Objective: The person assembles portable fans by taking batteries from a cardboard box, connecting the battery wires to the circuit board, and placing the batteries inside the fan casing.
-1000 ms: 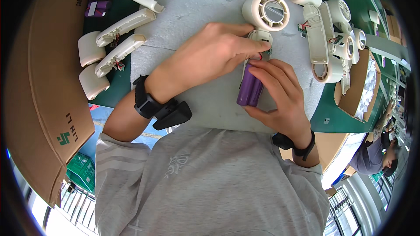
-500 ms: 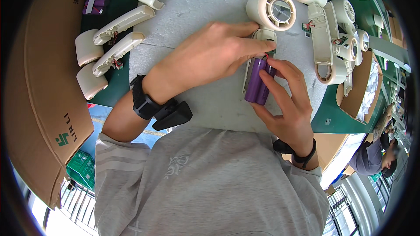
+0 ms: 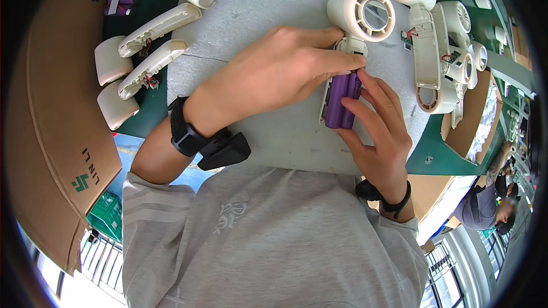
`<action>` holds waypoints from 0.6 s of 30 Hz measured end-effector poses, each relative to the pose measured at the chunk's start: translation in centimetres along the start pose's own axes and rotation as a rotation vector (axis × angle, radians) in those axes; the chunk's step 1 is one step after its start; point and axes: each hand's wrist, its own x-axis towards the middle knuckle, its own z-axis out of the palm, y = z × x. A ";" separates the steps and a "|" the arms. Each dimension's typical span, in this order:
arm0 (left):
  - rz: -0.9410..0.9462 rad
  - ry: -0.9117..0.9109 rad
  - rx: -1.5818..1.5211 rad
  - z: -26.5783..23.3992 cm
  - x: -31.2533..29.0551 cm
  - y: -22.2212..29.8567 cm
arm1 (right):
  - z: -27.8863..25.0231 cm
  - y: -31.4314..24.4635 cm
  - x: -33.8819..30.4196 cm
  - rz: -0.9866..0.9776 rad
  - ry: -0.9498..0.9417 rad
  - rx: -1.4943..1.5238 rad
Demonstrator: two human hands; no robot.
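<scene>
A cream handheld fan housing with a round, slotted head (image 3: pixel 348 14) lies on the white foam pad. My left hand (image 3: pixel 294 60) grips it at the neck, the thumb and a finger on opposite sides just below the head. In the fingers of my right hand (image 3: pixel 383 134) is a purple battery pack (image 3: pixel 341 102) of paired cylindrical cells. The pack lies along the open handle shell (image 3: pixel 323 105), whose left edge shows beside it. My left fingers cover the pack's upper end; whether it sits fully inside the shell, I cannot tell.
Similar cream housings (image 3: pixel 160 28) lie at the left, near more purple batteries (image 3: pixel 121 4). Several open housings (image 3: pixel 423 45) with small circuit boards are grouped at the right, beside a carton (image 3: pixel 465 131). A tall cardboard box (image 3: pixel 57 137) stands at the left; another person (image 3: pixel 482 208) is far right.
My right hand has moved the battery pack slightly up toward the fan head. Its red wires, visible before, are now hidden. My left hand keeps its hold on the neck.
</scene>
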 end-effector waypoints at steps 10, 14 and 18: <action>-0.031 0.004 -0.095 0.0 0.3 -0.6 | 0.7 1.5 0.0 -0.032 0.070 0.157; -0.087 -0.023 -0.153 -0.2 0.3 -0.7 | 0.7 1.1 0.1 0.059 0.063 0.163; -0.105 -0.053 -0.172 -0.4 0.2 -0.7 | 0.3 1.2 0.8 0.133 -0.053 0.222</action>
